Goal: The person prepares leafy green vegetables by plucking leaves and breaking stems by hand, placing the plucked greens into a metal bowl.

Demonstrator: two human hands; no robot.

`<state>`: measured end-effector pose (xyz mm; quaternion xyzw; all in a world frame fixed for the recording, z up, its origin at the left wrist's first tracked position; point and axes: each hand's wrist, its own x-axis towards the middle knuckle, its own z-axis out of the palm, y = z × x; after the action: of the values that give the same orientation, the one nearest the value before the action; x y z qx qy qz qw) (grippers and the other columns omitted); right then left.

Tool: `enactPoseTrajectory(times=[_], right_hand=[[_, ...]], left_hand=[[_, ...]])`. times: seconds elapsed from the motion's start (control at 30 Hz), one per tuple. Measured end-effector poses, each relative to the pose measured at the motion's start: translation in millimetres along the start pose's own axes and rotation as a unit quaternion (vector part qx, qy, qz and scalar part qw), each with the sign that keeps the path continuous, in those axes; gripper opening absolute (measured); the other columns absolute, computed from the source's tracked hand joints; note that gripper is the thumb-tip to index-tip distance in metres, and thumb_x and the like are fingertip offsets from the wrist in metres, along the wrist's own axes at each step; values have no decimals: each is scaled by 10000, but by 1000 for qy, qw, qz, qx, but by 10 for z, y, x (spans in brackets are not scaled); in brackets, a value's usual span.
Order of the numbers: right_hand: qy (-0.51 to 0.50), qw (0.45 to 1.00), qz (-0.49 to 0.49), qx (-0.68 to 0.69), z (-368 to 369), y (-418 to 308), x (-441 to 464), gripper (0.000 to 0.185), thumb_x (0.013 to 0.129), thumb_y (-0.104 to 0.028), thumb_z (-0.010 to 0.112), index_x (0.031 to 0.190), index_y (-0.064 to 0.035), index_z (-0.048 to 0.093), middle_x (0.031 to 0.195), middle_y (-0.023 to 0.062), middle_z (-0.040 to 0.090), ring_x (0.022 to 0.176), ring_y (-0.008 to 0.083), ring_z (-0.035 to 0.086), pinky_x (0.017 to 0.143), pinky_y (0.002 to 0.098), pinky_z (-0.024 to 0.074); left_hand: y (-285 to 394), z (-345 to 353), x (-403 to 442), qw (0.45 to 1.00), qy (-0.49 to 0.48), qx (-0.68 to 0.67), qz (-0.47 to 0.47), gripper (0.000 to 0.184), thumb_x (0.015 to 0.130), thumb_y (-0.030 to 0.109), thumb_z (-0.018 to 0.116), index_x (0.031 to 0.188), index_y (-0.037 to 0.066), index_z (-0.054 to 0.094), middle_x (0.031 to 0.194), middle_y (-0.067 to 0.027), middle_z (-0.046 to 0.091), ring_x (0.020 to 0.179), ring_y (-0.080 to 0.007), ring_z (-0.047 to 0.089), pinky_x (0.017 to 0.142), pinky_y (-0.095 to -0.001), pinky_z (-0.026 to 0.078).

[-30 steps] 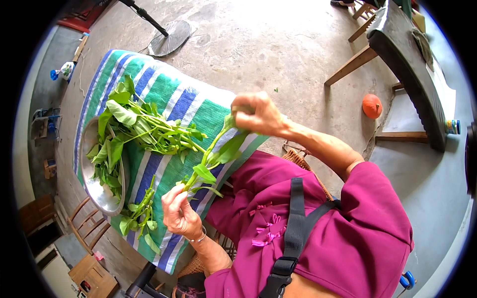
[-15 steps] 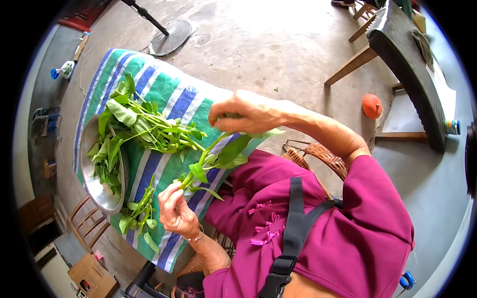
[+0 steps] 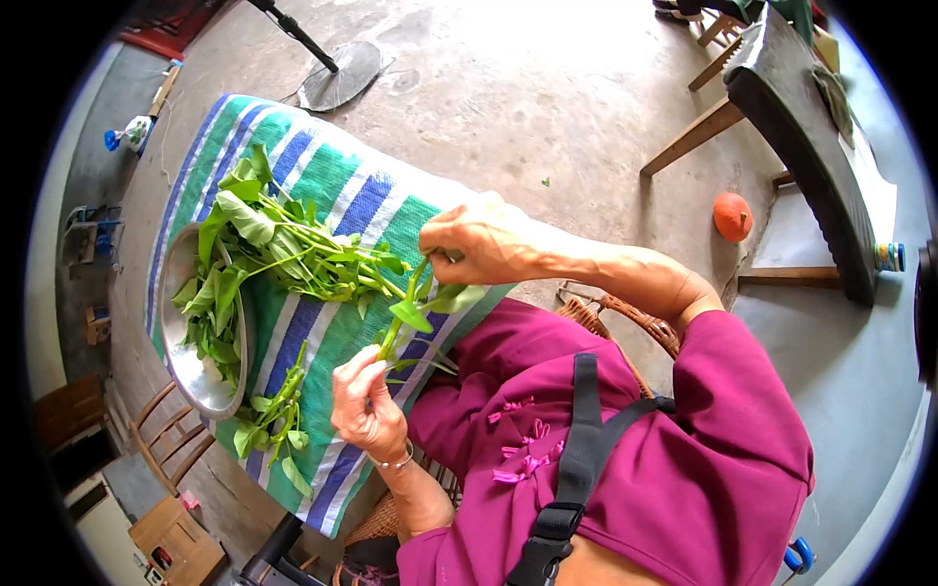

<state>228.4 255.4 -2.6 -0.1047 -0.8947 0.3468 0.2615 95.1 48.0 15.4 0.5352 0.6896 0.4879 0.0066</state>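
Note:
My left hand (image 3: pixel 369 405), with a bracelet on its wrist, is closed around the lower stems of a sprig of water spinach (image 3: pixel 410 314). Higher up, the fingers of my right hand (image 3: pixel 481 239) pinch the same sprig near its upper end; leaves stick out below that palm. A larger pile of water spinach (image 3: pixel 303 249) lies on the striped cloth (image 3: pixel 366 195), partly overhanging a metal bowl (image 3: pixel 210 391) that has leaves in it. A smaller bunch of greens (image 3: pixel 278 420) rests on the cloth to the left of my left hand.
Beyond the cloth, a round stand base (image 3: pixel 342 76) with a pole is on the concrete floor. An orange-red pumpkin (image 3: pixel 732 216) sits near a dark-topped wooden table (image 3: pixel 811 146) at right. A wooden chair (image 3: pixel 171 444) stands at lower left.
My left hand has shifted slightly right and up. My right hand has come down onto the sprig's upper end, and the large leaves there have turned downward and are partly hidden.

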Motion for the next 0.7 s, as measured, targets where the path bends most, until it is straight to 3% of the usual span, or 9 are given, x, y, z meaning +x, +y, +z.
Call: enactPoseTrajectory(times=[0.07,0.13,0.2,0.23,0.27,0.33,0.4,0.5,0.7], right_hand=[[36,999,32,14,31,62,16,49,683,-66,566,727,-47,574,610,106,533,532,283,556,488,366,448],[112,988,70,-77,15,261,59,24,711,-60,574,724,-60,594,609,95,575,490,195,550,461,337,448],[235,924,247,175,-273,568,63,54,780,-99,585,782,-85,638,629,40,605,488,97,526,446,295,446],[248,916,268,170,-463,676,5,74,810,-126,585,819,-95,651,639,17,599,510,79,520,463,274,449],[259,907,287,166,-609,755,-69,96,839,-153,584,856,-104,664,650,-7,593,531,61,514,480,253,453],[223,933,203,196,-704,803,-194,133,872,-170,561,901,-86,660,681,-6,584,568,68,518,512,230,449],[122,943,272,151,-729,738,-299,189,907,-205,513,945,-50,614,770,27,578,673,93,532,589,256,464],[56,960,251,109,-612,760,-362,280,930,-229,409,975,-10,577,767,77,557,684,161,498,626,316,438],[-23,942,237,236,-306,629,-197,287,888,-247,511,972,13,602,756,63,571,696,139,513,619,307,431]], left_hand=[[17,58,-6,1000,4,-2,-8,53,791,-23,628,831,8,610,870,-113,650,757,-234,604,653,-291,485],[47,52,27,1000,1,3,-3,38,801,-21,620,828,3,607,865,-118,648,754,-223,604,647,-279,485],[29,-55,23,998,48,20,-33,16,815,-17,610,821,-5,601,858,-122,645,749,-203,601,641,-268,483],[-27,-145,-28,997,34,-3,-67,30,845,-45,560,865,-24,568,912,-122,630,821,-183,587,757,-264,471],[-67,-208,-40,998,31,3,-58,43,845,-56,553,872,-24,564,923,-120,625,834,-177,584,761,-264,470],[-99,-260,-67,997,27,-25,-70,51,846,-64,547,876,-26,562,936,-124,621,848,-177,583,774,-268,470],[-116,-210,-44,996,43,-37,-67,40,842,-56,557,864,-25,569,922,-128,624,829,-184,586,747,-267,477],[-139,-158,-41,995,60,-54,-60,35,840,-52,563,859,-25,573,914,-135,626,818,-194,589,733,-270,484],[-129,-230,-54,996,49,-50,-57,55,842,-73,548,874,-32,566,918,-140,620,837,-199,585,762,-277,484]])
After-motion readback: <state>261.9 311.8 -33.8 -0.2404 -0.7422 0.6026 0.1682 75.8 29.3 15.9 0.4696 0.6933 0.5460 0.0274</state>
